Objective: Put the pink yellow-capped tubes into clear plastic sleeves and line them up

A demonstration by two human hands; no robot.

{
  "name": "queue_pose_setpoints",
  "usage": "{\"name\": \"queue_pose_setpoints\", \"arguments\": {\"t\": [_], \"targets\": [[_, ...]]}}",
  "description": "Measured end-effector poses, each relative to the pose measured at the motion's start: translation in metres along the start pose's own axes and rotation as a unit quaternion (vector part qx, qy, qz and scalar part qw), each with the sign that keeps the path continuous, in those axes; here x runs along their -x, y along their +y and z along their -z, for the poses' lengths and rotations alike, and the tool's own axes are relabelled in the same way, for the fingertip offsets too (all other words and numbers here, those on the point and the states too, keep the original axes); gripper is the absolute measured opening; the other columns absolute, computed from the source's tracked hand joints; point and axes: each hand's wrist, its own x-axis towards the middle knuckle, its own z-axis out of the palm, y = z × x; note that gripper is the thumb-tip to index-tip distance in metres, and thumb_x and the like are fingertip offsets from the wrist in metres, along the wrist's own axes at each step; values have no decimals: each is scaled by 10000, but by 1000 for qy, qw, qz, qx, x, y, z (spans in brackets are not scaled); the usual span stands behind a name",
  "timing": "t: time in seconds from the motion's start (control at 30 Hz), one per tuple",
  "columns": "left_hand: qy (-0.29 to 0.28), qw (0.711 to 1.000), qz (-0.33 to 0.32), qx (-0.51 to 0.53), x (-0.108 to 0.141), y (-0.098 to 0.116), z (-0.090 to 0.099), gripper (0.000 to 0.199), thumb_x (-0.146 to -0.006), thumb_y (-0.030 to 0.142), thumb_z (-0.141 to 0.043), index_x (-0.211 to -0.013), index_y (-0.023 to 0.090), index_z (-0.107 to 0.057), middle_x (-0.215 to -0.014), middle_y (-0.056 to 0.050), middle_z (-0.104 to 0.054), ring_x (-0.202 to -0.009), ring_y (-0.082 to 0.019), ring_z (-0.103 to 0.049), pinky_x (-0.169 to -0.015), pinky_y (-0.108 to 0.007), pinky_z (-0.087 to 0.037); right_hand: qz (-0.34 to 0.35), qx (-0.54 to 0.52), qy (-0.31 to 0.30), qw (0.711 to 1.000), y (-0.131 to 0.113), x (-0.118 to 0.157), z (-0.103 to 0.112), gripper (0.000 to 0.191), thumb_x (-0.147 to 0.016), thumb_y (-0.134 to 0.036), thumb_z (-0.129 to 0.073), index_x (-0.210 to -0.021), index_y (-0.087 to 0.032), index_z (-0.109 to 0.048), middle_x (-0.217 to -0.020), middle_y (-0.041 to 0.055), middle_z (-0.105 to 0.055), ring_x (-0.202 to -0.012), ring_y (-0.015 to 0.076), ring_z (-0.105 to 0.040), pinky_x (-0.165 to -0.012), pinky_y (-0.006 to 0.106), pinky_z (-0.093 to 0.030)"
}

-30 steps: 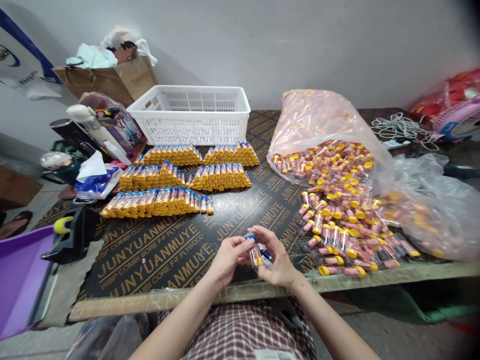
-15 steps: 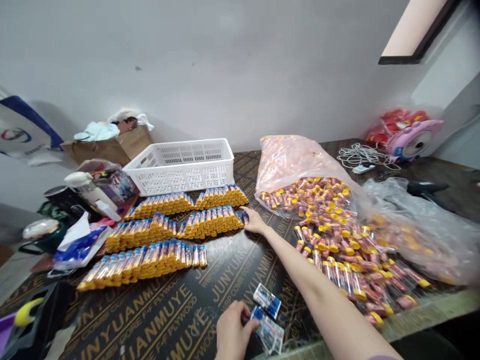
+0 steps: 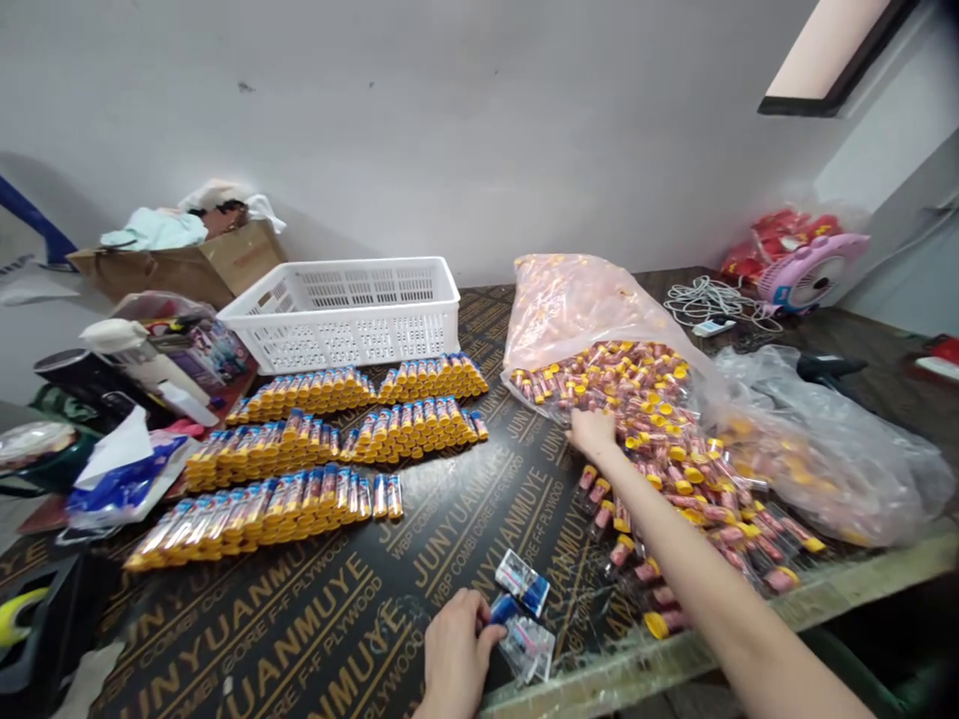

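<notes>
1. The left hand [image 3: 459, 644] is low on the tabletop [image 3: 450, 499], fingers curled, with the thumb and fingertips at the small blue-and-white printed pieces [image 3: 522, 581]. Whether it pinches one or only touches them, one cannot tell.
2. The printed pieces lie just to the right of that hand, overlapping near the front edge of the tabletop.
3. The right hand [image 3: 594, 434] reaches out to the left edge of the loose tubes [image 3: 678, 469], its fingers bent downward. One cannot tell whether they close on a tube. The two hands are well apart.
4. The loose tubes, with yellow caps and pink contents, spill from a pinkish plastic bag [image 3: 580, 305] and spread beneath and beside the right forearm.
5. The stacked tubes [image 3: 416, 429], with blue tops and yellow ends, lie in several rows to the left of the right hand and beyond the left hand. Two tubes [image 3: 388, 496] lie side by side at the right end of the nearest row.
6. A white plastic basket [image 3: 349, 335] is behind the stacked rows.
7. A clear plastic bag [image 3: 839, 449] lies right of the loose tubes, and a pink fan [image 3: 813, 275] is farther back beside a coiled cord [image 3: 715, 303].
</notes>
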Motion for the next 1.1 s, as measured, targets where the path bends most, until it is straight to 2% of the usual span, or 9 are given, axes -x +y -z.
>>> {"name": "queue_pose_setpoints", "arguments": {"t": [0.23,0.33,0.43,0.5,0.57,0.63,0.7,0.83,1.1], "targets": [[26,998,-58,16,-5,-7,0,164,-776,190,-513,-638,194,-603,-721,-10,-614,-720,-146,-560,-648,-236,-327,-62,-11,-10,998,20,24,14,295,-886,-314,-526,-1134,-154,-533,-1133,75,-565,-956,183,-584,-806,386,-502],[59,995,-73,43,-6,-8,-1,105,-715,147,-555,-623,184,-588,-704,-6,-595,-692,-141,-543,-637,-238,-334,-54,-41,0,998,12,27,18,299,-806,-229,-614,-1089,-143,-569,-999,74,-612,-890,185,-598,-792,351,-492],[82,982,-60,158,-11,-7,-3,95,-630,108,-596,-581,166,-540,-647,3,-567,-637,-129,-528,-611,-234,-359,-25,-98,5,995,-9,44,19,359,-754,-146,-596,-1112,-167,-576,-877,48,-630,-790,171,-617,-740,298,-495],[67,946,-13,318,-17,-7,-1,129,-611,126,-617,-582,167,-498,-582,17,-551,-577,-122,-532,-582,-232,-394,6,-143,-8,990,-28,67,17,316,-797,-185,-537,-1110,-193,-582,-883,29,-630,-733,143,-626,-690,265,-506],[51,867,55,493,-25,-7,6,180,-596,159,-656,-643,172,-484,-555,27,-566,-525,-119,-548,-563,-245,-442,43,-212,-27,976,-49,98,12,245,-823,-272,-524,-1037,-203,-622,-932,32,-623,-729,132,-631,-658,244,-512],[52,784,108,609,-32,-8,17,288,-546,156,-716,-749,168,-513,-579,19,-610,-510,-120,-571,-560,-260,-485,64,-359,-37,931,-68,131,6,243,-797,-335,-574,-978,-193,-653,-928,48,-610,-732,148,-630,-632,255,-519],[58,740,131,657,-37,-11,29,404,-488,120,-765,-835,146,-558,-635,-8,-653,-528,-116,-594,-567,-250,-509,59,-455,-40,888,-83,159,-2,244,-781,-338,-608,-973,-199,-661,-946,53,-600,-782,160,-634,-691,274,-529],[53,716,139,682,-42,-17,41,282,-546,197,-790,-755,103,-626,-675,-46,-676,-549,-102,-611,-548,-206,-518,36,-506,3,862,-97,195,-17,224,-806,-298,-601,-1012,-225,-650,-1017,59,-573,-883,167,-618,-781,288,-529],[90,692,166,697,-42,-16,41,331,-521,351,-822,-651,108,-638,-597,-36,-665,-551,-120,-620,-548,-220,-515,55,-435,81,895,-101,220,-30,253,-840,-230,-556,-1080,-256,-632,-1042,67,-546,-922,180,-587,-778,305,-537]]}}
